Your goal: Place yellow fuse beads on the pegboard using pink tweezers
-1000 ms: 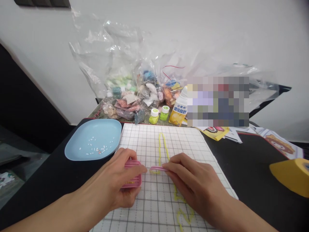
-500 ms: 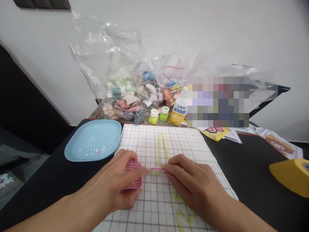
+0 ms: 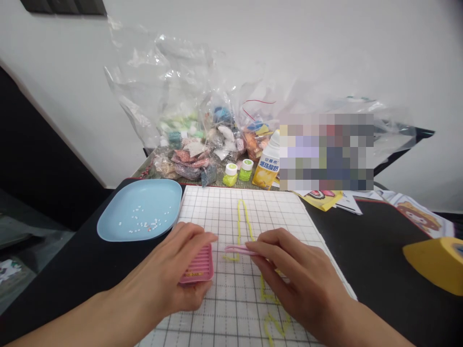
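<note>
My left hand (image 3: 173, 274) grips a small pink ridged tray (image 3: 198, 264) that rests on the white grid board (image 3: 275, 207), fingers curled over its top edge. My right hand (image 3: 292, 270) pinches pink tweezers (image 3: 237, 249), whose tips point left, just above the board. A line of yellow beads (image 3: 242, 217) runs down the middle of the board and continues in a zigzag under my right hand toward the near edge.
A light blue plate (image 3: 119, 229) with several tiny beads lies left of the board. Clear bags of coloured beads (image 3: 202, 144), two small green-bead jars (image 3: 238, 171) and a yellow bottle (image 3: 267, 166) stand behind. A yellow object (image 3: 436, 260) sits at right on the black mat.
My right hand has drawn the tweezers a little to the right, away from the pink tray. My left index finger has lifted, so more of the tray's ridged top shows.
</note>
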Demonstrator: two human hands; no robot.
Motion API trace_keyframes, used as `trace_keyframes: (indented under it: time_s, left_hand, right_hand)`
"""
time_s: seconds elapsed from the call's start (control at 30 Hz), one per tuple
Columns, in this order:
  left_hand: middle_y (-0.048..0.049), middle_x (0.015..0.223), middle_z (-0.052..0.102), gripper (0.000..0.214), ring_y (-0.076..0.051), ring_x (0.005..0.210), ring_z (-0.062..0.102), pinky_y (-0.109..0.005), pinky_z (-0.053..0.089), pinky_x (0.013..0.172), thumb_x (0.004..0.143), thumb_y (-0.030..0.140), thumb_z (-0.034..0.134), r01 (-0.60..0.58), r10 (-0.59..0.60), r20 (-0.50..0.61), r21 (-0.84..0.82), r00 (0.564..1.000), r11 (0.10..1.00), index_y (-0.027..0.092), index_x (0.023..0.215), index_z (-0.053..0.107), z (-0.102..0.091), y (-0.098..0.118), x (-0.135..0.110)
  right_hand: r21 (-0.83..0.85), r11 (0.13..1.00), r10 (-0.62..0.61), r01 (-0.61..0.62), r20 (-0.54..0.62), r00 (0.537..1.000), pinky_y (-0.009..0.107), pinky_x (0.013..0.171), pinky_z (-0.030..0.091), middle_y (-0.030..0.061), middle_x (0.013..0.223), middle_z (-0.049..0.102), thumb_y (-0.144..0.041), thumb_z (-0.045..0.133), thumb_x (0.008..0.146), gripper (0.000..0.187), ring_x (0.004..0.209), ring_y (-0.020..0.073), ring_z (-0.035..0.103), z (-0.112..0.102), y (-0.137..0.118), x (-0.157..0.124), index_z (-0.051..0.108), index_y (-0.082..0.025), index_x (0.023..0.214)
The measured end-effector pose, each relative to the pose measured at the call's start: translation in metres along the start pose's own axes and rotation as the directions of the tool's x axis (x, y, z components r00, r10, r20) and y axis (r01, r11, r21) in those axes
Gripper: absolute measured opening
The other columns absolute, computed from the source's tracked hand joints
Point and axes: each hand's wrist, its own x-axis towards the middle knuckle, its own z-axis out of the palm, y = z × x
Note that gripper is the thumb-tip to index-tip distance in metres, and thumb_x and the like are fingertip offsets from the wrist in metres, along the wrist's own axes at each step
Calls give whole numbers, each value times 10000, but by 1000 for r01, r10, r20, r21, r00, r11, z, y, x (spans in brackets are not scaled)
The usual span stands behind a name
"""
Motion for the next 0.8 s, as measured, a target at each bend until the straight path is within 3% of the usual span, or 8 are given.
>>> trace_keyframes:
  time_s: [0.2,0.43,0.63,0.8]
  left_hand:
    - [3,1115,581,744,-215,974,608,-380,529,851,760,143,688,269,-265,46,-143,963,952,390,1370,342,-5,7,-7]
    - [20,1128,632,954,-230,1006,660,-330,577,804,681,133,831,277,-273,51,-218,961,936,451,1409,303,-2,13,-7]
    - [35,1167,650,950,-198,969,681,-229,596,691,672,186,866,322,-314,77,-301,946,898,462,1399,321,-2,17,-8]
    - [15,1124,663,938,-200,911,699,-258,597,713,685,208,861,297,-290,70,-309,954,903,434,1419,321,-2,16,-7]
  right_hand:
    - [36,998,-57,55,50,997,254,532,505,70,930,631,-58,421,938,269,745,149,632,-2,-8,-1,538,-160,1158]
    - [57,993,-106,99,135,985,234,533,480,75,950,615,-41,339,924,382,734,138,591,-2,-10,-2,496,-161,1252]
    - [116,990,-107,79,263,959,254,613,514,80,1022,595,-73,352,926,448,793,147,579,-3,-11,-6,430,-182,1353]
    - [130,989,-107,73,270,957,254,633,517,84,1039,601,-137,401,937,432,818,155,589,-2,-10,-7,419,-196,1364]
